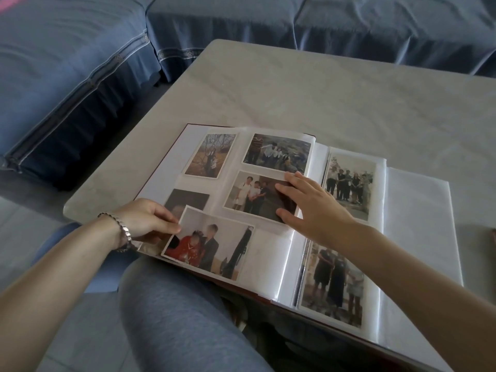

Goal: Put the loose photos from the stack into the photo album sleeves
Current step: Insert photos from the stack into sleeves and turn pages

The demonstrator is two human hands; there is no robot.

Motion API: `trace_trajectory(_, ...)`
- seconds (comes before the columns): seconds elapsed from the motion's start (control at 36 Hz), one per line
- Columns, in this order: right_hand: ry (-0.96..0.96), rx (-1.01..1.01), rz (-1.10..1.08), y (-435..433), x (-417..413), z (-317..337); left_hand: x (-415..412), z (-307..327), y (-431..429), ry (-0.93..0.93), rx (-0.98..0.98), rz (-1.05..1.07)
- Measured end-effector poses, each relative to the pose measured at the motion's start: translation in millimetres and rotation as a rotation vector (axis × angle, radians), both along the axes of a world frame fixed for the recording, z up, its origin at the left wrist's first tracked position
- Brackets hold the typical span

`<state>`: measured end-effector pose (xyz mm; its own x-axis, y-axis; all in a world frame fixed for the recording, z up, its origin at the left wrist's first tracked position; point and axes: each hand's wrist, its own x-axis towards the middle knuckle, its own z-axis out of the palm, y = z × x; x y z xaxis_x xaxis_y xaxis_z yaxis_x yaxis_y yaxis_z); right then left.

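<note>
The left hand [146, 220] pinches the loose photo [212, 245] by a corner; the right hand [314, 208] lies flat on the album page [173, 159]. Fed crooked into the sleeve [268, 253], it could crease.

Room: pale marbled table, blue sofa round it, grey floor.
Table [295, 84] has a light stone-look top with faint veining and a rounded far-left corner. Sofa [241, 20] runs along the far side and wraps down the left, in a blue cover with pale trim stripes; the left seat cushion [67, 76] shows a darker front edge. Grey floor [16, 232] near left. Light is soft and even. A pink patch [8, 1] sits far left, unidentifiable.
</note>
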<state>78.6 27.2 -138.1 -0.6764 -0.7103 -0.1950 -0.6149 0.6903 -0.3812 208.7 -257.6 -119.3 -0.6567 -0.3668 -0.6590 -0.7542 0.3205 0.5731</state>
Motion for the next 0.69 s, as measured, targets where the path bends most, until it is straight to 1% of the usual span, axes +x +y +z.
trace_trajectory(0.17,-0.014,-0.008,0.008,1.0,-0.9,1.7,-2.8,-6.8,27.3,-0.052,0.168,0.034)
trace_trajectory(0.33,-0.015,0.001,0.009,1.5,-1.1,1.4,-1.5,-1.5,29.8,-0.021,0.197,0.09)
trace_trajectory(0.47,-0.004,0.016,0.002,-1.5,-0.1,0.9,-1.4,0.6,36.7,0.082,0.149,0.121)
trace_trajectory(0.53,-0.003,0.015,0.003,-0.9,0.3,0.9,-2.1,-0.7,40.2,0.126,0.084,0.119)
trace_trajectory(0.61,0.0,0.016,0.003,-0.6,0.6,0.2,-3.1,-1.1,43.1,0.172,-0.066,0.063)
trace_trajectory(0.69,0.003,0.016,0.001,-0.9,0.5,-0.9,-3.8,-0.8,48.9,0.153,-0.106,-0.002)
